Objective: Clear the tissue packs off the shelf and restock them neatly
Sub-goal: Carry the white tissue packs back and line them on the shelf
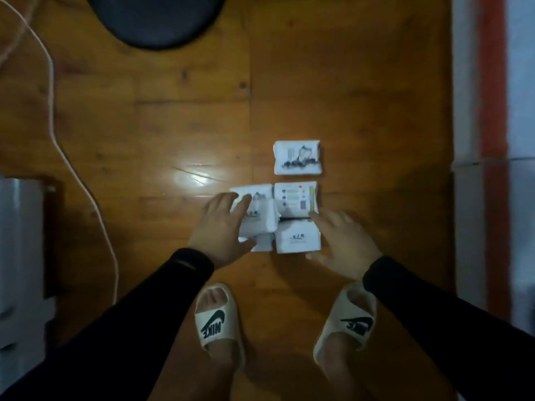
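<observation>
Currently everything's on the wooden floor [333, 82], no shelf in view. Dark round stool [157, 18] at the top, white cable [52, 117] trailing down the left, person standing over it in white slides [215, 322]. Tissue packs: a cluster of four [278, 218] butted together, one lone pack [297, 157] just beyond, apart. Looks like a staging pile so they can be squared up before restocking. Left hand [223, 227] lies on the left side of the cluster, fingers spread over the top pack, thumb at its near edge, pressing or starting a grab. Right hand [344, 241] is flat and open against the right side, holding nothing, likely nudging the edges flush.
</observation>
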A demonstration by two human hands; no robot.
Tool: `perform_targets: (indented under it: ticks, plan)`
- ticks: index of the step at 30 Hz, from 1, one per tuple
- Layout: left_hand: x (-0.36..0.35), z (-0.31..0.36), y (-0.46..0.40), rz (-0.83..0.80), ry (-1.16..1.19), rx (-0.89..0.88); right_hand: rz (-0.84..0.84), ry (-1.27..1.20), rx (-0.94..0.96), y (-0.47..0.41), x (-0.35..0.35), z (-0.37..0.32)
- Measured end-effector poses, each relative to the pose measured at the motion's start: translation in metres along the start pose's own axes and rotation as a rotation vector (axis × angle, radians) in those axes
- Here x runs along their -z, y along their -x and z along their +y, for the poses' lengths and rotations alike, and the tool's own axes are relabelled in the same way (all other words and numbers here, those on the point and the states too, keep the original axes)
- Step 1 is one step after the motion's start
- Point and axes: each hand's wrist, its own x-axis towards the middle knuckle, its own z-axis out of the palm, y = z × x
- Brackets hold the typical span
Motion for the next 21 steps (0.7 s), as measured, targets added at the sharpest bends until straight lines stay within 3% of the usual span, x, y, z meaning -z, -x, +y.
perform_targets:
  ticks: [5,10,15,21]
  plan:
    - [-0.067,-0.017,-0.039,0.047,-0.032,-0.038,0.001,0.087,0.073,-0.056,-0.086,0.020]
    - [-0.056,-0.012,-0.042,0.093,0.004,-0.054,0.085,0.057,0.054,-0.067,-0.090,0.017]
    - [0.030,0.016,-0.010,0.143,0.056,-0.058,0.168,-0.043,0.022,-0.001,-0.002,0.004]
    - [0.238,0.084,0.060,0.207,0.129,-0.147,0.392,-0.069,-0.022,0.146,0.176,-0.026]
